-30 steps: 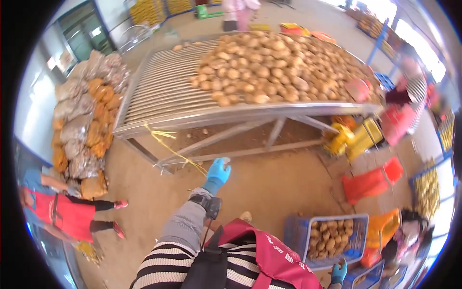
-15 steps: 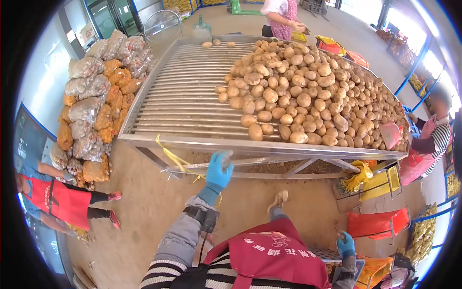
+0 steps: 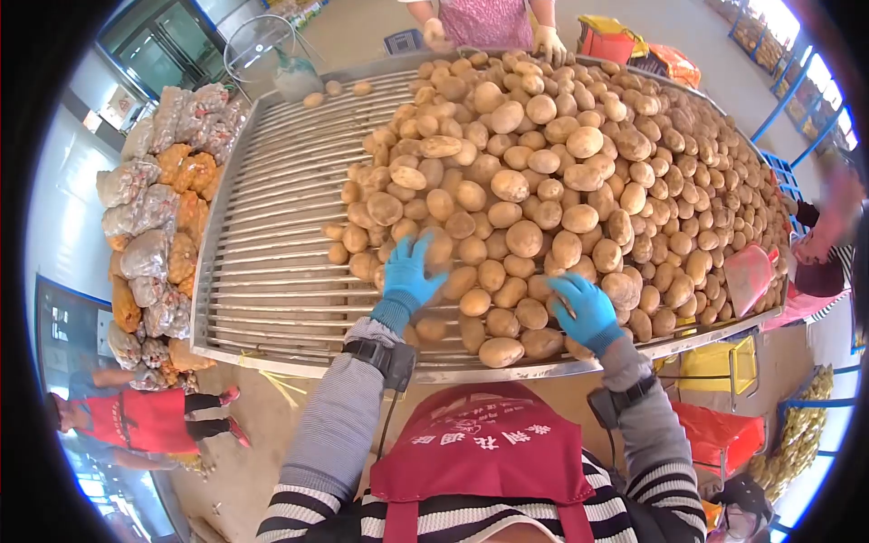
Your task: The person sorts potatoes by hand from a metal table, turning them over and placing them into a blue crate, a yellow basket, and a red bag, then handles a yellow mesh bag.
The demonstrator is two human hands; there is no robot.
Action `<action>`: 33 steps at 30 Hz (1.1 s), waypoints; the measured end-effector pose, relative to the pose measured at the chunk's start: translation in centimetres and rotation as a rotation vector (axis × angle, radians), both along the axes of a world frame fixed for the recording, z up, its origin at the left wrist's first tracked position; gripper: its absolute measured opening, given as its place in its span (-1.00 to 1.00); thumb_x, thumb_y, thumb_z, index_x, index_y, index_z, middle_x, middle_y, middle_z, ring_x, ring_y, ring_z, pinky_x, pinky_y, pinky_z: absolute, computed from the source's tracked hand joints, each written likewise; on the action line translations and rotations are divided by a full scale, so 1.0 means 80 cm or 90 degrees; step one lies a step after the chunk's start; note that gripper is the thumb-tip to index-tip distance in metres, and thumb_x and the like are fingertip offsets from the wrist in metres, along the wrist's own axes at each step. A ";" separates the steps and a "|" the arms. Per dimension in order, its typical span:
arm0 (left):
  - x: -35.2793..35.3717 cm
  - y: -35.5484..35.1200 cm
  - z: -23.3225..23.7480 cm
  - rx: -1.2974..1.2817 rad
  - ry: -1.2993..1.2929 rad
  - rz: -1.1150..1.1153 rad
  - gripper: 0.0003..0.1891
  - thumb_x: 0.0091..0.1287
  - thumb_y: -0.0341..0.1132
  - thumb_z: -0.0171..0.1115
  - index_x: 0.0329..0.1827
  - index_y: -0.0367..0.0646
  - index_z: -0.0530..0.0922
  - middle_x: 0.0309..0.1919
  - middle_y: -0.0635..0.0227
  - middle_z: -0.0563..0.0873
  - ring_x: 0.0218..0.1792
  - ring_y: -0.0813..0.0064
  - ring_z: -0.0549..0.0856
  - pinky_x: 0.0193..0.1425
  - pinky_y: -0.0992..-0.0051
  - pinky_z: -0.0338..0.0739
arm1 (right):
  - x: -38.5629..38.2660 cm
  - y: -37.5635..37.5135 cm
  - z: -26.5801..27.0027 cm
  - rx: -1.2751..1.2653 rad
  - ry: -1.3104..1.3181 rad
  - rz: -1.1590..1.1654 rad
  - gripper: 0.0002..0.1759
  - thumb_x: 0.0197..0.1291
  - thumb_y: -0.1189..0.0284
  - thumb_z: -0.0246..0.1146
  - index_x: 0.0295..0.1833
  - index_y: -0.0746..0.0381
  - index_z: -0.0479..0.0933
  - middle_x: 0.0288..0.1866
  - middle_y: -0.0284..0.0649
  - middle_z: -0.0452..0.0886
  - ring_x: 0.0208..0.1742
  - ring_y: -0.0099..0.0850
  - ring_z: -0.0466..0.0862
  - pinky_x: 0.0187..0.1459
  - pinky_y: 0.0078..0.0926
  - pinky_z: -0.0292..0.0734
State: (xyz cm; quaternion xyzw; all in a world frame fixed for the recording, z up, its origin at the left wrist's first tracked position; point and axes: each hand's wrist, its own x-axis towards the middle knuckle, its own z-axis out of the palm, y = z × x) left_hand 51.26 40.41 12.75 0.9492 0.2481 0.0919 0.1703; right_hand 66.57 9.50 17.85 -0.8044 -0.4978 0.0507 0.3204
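Note:
A large heap of brown potatoes (image 3: 525, 239) lies on a slatted metal sorting table (image 3: 272, 226). My left hand (image 3: 409, 279), in a blue glove, is at the heap's near left edge with fingers spread against the potatoes. Farther right, my right hand (image 3: 587, 312), also blue-gloved, rests open over potatoes near the table's front rim, its fingers stretched out. Neither hand is wrapped around a potato. Some potatoes beside my left fingers look blurred.
Across the table stands a person with gloved hands (image 3: 548, 43). Another person is at the right end beside a pink scoop (image 3: 749, 279). Filled sacks (image 3: 149, 244) are stacked at left, near a person in a red apron (image 3: 149, 418). Yellow (image 3: 715, 369) and red (image 3: 720, 433) containers stand at right.
Both my hands have come onto the potato heap, the left from before the table edge, the right from low beside my body. My view is closer to the table. The far person now faces it.

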 end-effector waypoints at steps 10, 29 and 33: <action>0.010 0.006 -0.007 -0.040 -0.038 0.019 -0.31 0.03 -0.22 0.54 0.30 0.10 0.49 0.18 0.04 0.40 0.16 0.05 0.51 0.25 0.18 0.47 | 0.064 0.149 -0.073 -0.369 -0.129 -0.046 -0.36 0.10 0.37 0.32 0.34 -0.03 0.36 0.44 -0.02 0.27 0.07 -0.09 0.63 -0.02 -0.14 0.61; 0.030 -0.047 0.075 -1.183 -0.220 -0.095 -0.08 0.31 -0.39 0.32 0.61 0.00 -0.12 0.41 0.24 0.30 0.41 0.31 0.37 0.42 0.27 0.40 | -0.013 0.162 0.001 0.186 0.802 0.071 -0.33 0.39 -0.01 0.11 0.36 0.29 0.37 0.10 -0.18 0.52 -0.03 -0.45 0.57 -0.20 -0.57 0.57; 0.006 -0.019 0.071 -1.322 -0.144 -0.030 -0.22 0.37 -0.36 0.22 0.59 -0.02 0.00 0.38 0.26 0.38 0.37 0.36 0.43 0.41 0.30 0.41 | -0.028 0.159 0.026 0.045 0.441 0.140 -0.28 0.10 0.39 0.42 0.41 0.09 0.36 0.29 -0.14 0.38 0.23 -0.29 0.50 0.02 -0.39 0.61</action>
